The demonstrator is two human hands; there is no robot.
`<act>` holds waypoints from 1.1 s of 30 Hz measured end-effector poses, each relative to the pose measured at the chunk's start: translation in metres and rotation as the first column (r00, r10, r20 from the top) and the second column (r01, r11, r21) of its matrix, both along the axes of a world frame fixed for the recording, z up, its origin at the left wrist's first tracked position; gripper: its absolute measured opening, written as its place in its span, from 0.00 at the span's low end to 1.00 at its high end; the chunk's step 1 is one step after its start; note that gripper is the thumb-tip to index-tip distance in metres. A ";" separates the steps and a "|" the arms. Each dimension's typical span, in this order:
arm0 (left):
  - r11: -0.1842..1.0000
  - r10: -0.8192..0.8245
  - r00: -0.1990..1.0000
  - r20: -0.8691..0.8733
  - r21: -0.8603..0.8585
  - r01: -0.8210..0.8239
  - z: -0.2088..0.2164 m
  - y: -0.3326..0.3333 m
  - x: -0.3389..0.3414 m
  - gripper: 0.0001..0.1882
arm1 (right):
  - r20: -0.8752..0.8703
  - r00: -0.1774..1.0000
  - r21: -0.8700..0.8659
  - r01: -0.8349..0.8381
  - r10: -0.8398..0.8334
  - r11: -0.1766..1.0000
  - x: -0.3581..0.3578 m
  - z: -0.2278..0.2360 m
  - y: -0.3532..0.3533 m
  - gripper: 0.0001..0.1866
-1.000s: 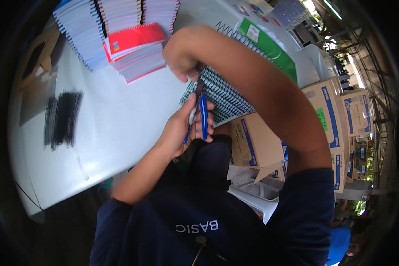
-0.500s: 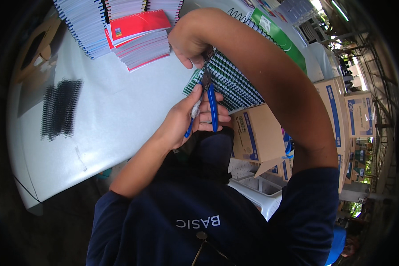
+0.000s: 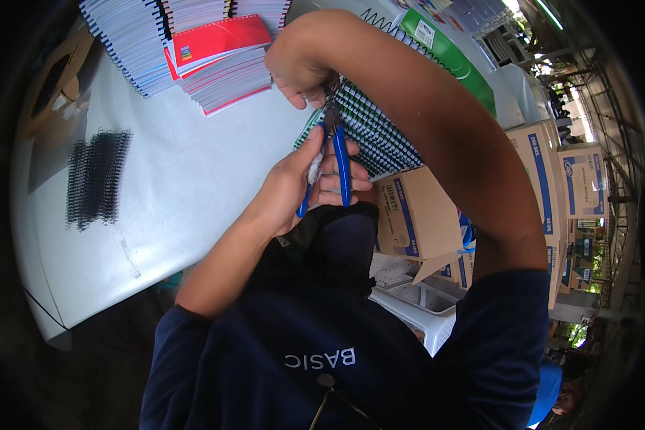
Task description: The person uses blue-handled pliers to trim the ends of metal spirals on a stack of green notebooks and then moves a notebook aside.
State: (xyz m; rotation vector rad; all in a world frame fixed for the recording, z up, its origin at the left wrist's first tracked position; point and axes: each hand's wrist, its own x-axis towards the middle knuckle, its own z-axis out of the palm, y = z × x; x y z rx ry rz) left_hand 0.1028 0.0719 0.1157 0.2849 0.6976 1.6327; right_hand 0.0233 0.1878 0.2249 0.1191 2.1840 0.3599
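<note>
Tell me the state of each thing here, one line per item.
Blue-handled pliers: handles spread apart, held in left hand.
Right hand: wrist bent, near pliers' tip; grip unclear.
Red-covered notebooks: stacked.
Black coils: bunched, lying on the table.
Green-covered notebook: closed.
Nearest cardboard box: flap folded open.

left hand [image 3: 290, 179] holds blue-handled pliers [image 3: 345, 172]; right hand [image 3: 299, 68] at spiral-bound stack [image 3: 380, 132]; black coils [image 3: 97, 179] on pale table [image 3: 186, 179]
</note>
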 end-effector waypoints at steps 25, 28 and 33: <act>0.982 -0.069 0.998 -0.001 0.176 0.068 -0.004 -0.011 -0.002 0.31 | 0.013 1.000 0.139 -0.028 0.027 0.990 0.000 0.031 -0.005 0.12; 0.978 -0.088 0.996 -0.005 0.191 0.087 -0.003 -0.010 0.000 0.32 | 0.003 0.999 0.132 -0.035 0.035 0.991 0.006 0.040 -0.008 0.12; 0.986 -0.077 0.996 -0.034 0.146 0.081 0.005 -0.005 -0.001 0.33 | -0.006 0.999 0.127 -0.036 0.038 0.991 0.008 0.051 -0.010 0.12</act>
